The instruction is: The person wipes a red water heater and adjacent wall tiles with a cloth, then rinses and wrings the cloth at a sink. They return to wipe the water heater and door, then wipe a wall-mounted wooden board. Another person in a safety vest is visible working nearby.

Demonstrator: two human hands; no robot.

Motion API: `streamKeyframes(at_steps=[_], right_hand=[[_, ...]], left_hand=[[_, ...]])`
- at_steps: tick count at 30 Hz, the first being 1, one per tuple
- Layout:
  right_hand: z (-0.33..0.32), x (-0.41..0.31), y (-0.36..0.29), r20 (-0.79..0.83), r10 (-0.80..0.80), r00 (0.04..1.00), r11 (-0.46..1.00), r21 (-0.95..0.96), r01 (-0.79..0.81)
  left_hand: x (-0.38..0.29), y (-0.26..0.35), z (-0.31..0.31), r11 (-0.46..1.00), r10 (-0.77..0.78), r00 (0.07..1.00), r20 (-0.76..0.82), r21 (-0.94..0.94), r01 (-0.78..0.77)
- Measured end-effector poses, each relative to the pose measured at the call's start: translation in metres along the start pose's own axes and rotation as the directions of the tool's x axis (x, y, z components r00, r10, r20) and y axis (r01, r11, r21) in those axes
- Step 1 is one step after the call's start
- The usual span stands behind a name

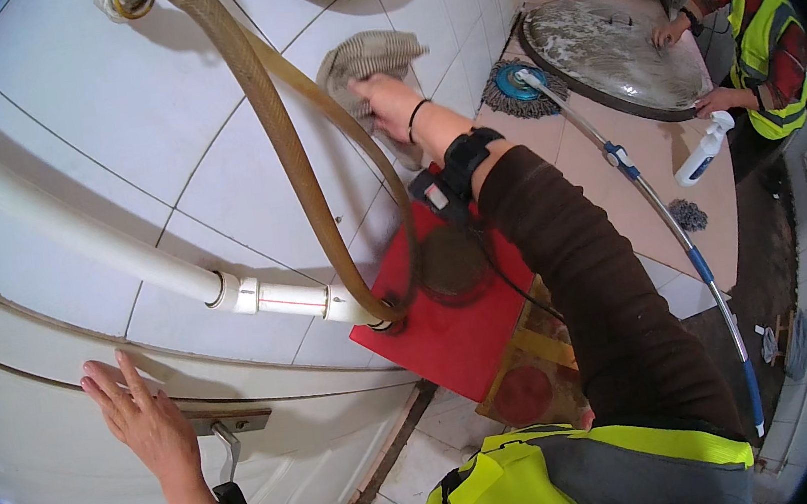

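My right hand (392, 106) presses a grey-brown striped cloth (367, 51) against the white tiled wall (210, 155); cloth and fingers are slightly blurred. Close beside that wrist, a looped brown hose (280, 123) hangs in front of the tiles. Its lower end meets a white plastic pipe (292, 301) that runs along the wall. My left hand (153, 426) is at the edge of a white door (83, 473), fingers spread and nothing in them. Just below it is the metal door handle (228, 447). Whether the left palm touches the door is hard to tell.
Below the wall lies a red board (453, 344). At right, a flat mop (523, 90) with a long pole crosses the pinkish floor near a white spray bottle (704, 148). Another person (764, 49) in a hi-vis vest handles a foam-covered round panel (582, 41).
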State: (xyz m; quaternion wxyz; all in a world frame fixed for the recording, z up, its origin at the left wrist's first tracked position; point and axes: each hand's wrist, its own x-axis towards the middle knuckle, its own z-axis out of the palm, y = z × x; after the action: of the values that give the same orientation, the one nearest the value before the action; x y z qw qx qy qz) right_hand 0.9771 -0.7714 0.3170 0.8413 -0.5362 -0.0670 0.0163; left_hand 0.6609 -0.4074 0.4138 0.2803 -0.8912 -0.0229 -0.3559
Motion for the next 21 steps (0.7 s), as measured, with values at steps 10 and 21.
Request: streamKeyframes(at_steps=[10, 21], right_hand=[[-0.049, -0.006, 0.123, -0.125, 0.192, 0.973, 0.915, -0.336, -0.224], [-0.050, 0.055, 0.026, 0.039, -0.526, 0.850, 0.575, -0.720, 0.389]], left_hand=[[0.003, 0.008, 0.008, 0.998, 0.051, 0.999, -0.002, -0.046, -0.051], [0.004, 0.008, 0.002, 0.999, 0.046, 0.997, 0.062, -0.032, -0.044]])
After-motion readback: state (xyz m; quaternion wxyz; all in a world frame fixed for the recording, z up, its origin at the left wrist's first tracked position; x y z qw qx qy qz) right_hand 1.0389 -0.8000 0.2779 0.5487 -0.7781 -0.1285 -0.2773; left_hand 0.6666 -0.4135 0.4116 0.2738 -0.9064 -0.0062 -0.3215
